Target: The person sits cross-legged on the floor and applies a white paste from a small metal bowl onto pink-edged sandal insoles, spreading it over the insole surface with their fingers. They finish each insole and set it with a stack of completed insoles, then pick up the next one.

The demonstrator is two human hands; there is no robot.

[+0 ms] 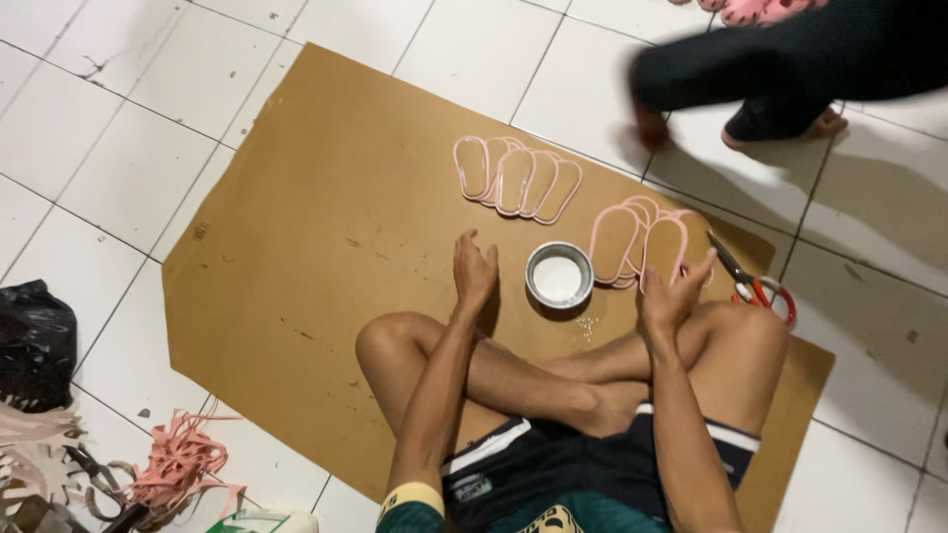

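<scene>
White tiled floor (118,118), with a brown cardboard sheet (326,257) laid flat on it. On the cardboard, two fanned stacks of pink-edged, tan shoe insoles: far stack (516,181) of about five overlapping pieces, near stack (640,242) just right of a round metal tin (559,275). In the tin, a white substance, kind not clear. Right hand (674,294) open, fingertips touching the front insole of the near stack, not clamped on it. Left hand (475,271) loosely open, resting on the cardboard just left of the tin, holding nothing. Red-handled scissors (752,286) beside the right knee, partly hidden. At lower left, pink strips (178,459) and a black bag (35,341), cut off by the edge. At top right, another person's legs (790,69), blurred.
</scene>
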